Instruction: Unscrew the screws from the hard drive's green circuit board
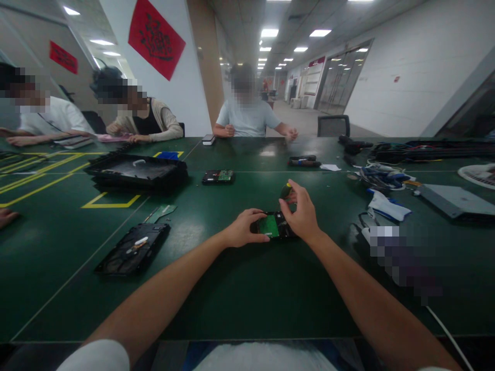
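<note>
A hard drive [269,226] with a green circuit board lies on the green table in front of me. My left hand [247,226] grips its left end, thumb along the near edge and fingers on the far edge. Over the drive's right end, my right hand [301,211] is closed around a short screwdriver [286,190] with a dark and yellow handle. The handle stands roughly upright; its tip is hidden by my fingers. Another hard drive [218,176] lies farther off, and an opened black casing [135,248] rests to the left.
A green circuit board [162,212] lies by the casing. Black trays [135,170] are stacked at left. Dark-handled tools [303,161], cables [382,175], a glove [389,205] and a silver metal box [458,200] lie at right. Several people sit across and to the left.
</note>
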`<state>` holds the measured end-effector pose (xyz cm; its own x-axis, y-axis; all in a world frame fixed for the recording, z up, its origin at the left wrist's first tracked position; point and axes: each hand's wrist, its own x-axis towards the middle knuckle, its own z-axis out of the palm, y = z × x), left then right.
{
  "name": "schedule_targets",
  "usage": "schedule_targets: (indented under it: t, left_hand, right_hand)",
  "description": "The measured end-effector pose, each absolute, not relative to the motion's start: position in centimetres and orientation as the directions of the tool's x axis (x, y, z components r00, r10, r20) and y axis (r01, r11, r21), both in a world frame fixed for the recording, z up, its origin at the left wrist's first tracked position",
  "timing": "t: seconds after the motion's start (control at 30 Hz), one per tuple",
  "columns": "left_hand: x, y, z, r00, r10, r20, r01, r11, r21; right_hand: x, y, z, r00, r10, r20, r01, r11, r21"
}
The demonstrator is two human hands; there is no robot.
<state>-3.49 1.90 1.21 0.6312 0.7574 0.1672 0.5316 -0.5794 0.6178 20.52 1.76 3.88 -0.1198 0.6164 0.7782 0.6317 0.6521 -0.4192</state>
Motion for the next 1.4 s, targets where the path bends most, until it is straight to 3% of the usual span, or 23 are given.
schedule_targets:
  t: [1.4]
  left_hand:
    - [-3.51, 1.80, 1.43, 0.629, 0.763, 0.151, 0.537, -0.567, 0.624]
  right_hand:
    - [20.45, 1.65, 4.07, -0.115, 0.612, 0.782, 0.640, 0.648, -0.413]
